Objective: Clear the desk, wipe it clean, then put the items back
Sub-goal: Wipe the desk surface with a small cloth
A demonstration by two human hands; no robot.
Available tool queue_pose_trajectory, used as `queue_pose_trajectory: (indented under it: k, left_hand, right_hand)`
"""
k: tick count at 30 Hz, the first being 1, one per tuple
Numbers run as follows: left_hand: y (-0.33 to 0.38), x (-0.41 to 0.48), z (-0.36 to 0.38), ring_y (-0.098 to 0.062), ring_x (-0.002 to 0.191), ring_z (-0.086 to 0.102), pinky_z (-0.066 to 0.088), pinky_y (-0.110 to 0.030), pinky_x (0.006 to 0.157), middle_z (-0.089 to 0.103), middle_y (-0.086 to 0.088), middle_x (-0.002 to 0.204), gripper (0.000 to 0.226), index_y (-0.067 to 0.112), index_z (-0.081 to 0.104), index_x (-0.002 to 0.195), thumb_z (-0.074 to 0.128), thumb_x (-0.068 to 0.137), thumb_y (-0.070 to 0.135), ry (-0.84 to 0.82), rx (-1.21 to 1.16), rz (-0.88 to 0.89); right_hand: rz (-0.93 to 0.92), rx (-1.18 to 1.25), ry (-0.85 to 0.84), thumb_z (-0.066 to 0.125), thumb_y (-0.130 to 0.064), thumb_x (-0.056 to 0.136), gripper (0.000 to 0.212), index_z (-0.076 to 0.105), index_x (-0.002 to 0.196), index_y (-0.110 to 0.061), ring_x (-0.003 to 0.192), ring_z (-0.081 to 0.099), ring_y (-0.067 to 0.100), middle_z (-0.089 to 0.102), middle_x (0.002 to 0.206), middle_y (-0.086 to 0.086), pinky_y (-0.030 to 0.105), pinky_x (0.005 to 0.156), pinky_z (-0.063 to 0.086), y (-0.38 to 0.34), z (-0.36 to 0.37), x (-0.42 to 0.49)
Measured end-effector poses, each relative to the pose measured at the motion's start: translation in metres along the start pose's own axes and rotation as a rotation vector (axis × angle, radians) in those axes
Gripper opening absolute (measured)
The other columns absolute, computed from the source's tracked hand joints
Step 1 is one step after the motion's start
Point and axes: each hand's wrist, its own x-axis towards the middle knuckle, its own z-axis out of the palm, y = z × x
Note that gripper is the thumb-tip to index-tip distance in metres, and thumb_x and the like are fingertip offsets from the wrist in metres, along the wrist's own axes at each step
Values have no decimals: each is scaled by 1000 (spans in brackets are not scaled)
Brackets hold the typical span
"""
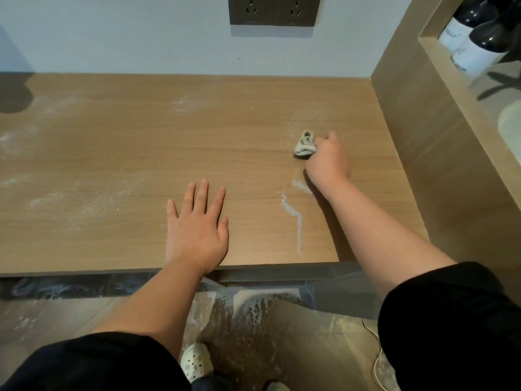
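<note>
The wooden desk (141,142) carries smears of white powder, with a thick white line of it (296,218) near the front right. My right hand (328,162) grips a small bunched grey cloth (304,143) and presses it on the desk at the right. My left hand (197,221) lies flat on the desk near the front edge, fingers straight and spread.
A wooden shelf unit (408,114) bounds the desk on the right, with dark bottles (476,38) in its niche. A double wall socket (272,9) sits above the desk. Powder is spilled on the floor (248,311) below, beside a white cable (376,359).
</note>
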Motion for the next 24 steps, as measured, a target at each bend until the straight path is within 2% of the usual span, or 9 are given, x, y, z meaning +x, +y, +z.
queue_pose_trajectory:
  k: [4,8,10,11,13,15,17,20,24]
  left_hand:
    - [0,-1,-1,-22,150,-14,0,-52,121,-11,-2,164,59,32,-5,155,10,99,43,-8,9,-2]
    - [1,-1,-3,-22,150,-14,1,-52,121,-10,-2,164,60,32,-4,155,11,99,43,-9,-2,2]
    - [1,-1,-4,-22,150,-13,1,-53,121,-10,-2,164,60,31,-3,156,12,99,43,-7,-8,5]
    - [1,-1,-4,-22,150,-13,1,-53,121,-10,-2,164,60,31,-2,156,12,99,43,-4,-11,6]
    - [1,-1,-3,-22,150,-14,1,-53,121,-11,-2,164,59,32,-3,156,13,100,43,-5,-15,5]
    - [1,-1,-3,-22,150,-14,1,-52,121,-11,-2,164,59,32,-4,155,12,100,43,-5,-13,1]
    - [1,-1,-2,-22,150,-15,1,-52,121,-12,-1,164,59,32,-5,155,11,100,43,-5,-8,0]
    - [0,-1,-1,-22,150,-14,0,-52,121,-11,-1,164,59,32,-4,156,12,100,43,-2,-14,2]
    - [-1,-1,-1,-22,150,-13,0,-52,121,-10,-2,164,59,32,-3,156,13,100,43,3,-17,6]
  right_hand:
    - [-222,21,-117,48,0,86,25,65,102,-10,84,53,27,40,99,0,36,66,44,-10,4,-33]
    - [-378,51,-182,51,-8,89,26,66,109,-15,79,50,21,47,99,-1,41,63,48,1,5,-85]
    - [-429,50,-224,49,-6,89,28,68,107,-15,80,48,21,50,102,0,38,62,45,5,3,-101]
    - [-424,65,-255,48,-5,89,26,69,100,-16,81,48,21,51,105,1,36,64,43,5,-1,-104]
    - [-328,191,-290,48,-5,90,29,62,72,-23,88,49,21,53,111,8,37,75,46,0,-11,-94]
    - [-231,326,-204,46,-4,91,36,50,60,-23,89,47,22,50,105,12,39,80,43,-1,-19,-68]
    - [-201,291,-160,43,2,88,33,49,61,-17,83,46,26,41,91,7,43,73,42,-2,-19,-40]
    - [-253,123,-236,42,5,87,40,42,57,-21,79,45,29,35,84,0,41,64,38,-8,-10,-29]
    - [-317,145,-339,53,-14,94,28,53,69,-26,80,51,21,48,91,-6,35,66,45,-10,-5,-57]
